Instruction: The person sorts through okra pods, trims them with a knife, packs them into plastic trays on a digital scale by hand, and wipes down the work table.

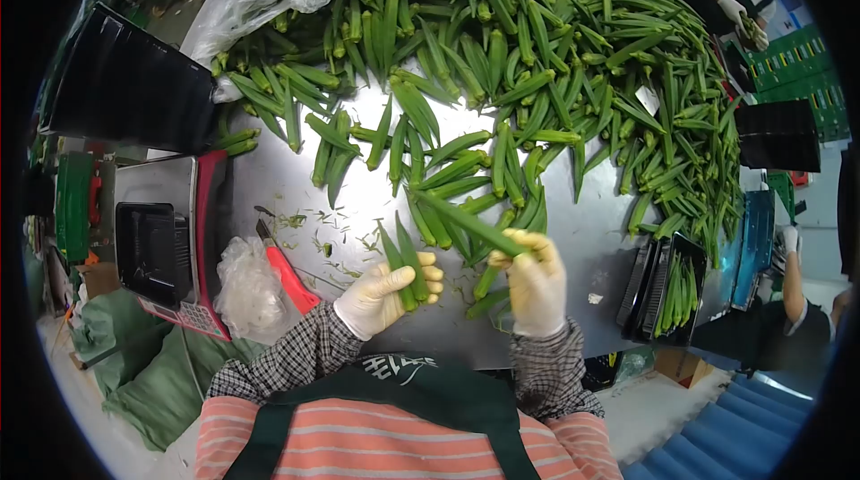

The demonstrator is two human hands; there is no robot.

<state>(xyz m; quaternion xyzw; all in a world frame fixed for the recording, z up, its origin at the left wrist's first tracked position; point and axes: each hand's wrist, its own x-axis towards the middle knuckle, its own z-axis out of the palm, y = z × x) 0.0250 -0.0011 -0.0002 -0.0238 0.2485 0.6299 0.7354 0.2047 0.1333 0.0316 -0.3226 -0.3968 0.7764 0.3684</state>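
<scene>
My gloved left hand (381,296) is closed around two okra pods (403,272), whose tips point up and away from me. In my gloved right hand (535,281), the fingers pinch the stem end of one long okra pod (468,225), which slants up to the left over other pods. Beyond both hands a large heap of okra (537,41) covers the far and right parts of the metal table (269,171). Loose pods lie just in front of the hands, and a few are beside my right hand.
A knife with a red handle (291,281) and a crumpled plastic bag (251,287) lie at left, beside a red scale (208,238) bearing a black tray (154,252). At right, another black tray (678,287) holds okra. Co-workers' gloved hands (735,10) show at upper right.
</scene>
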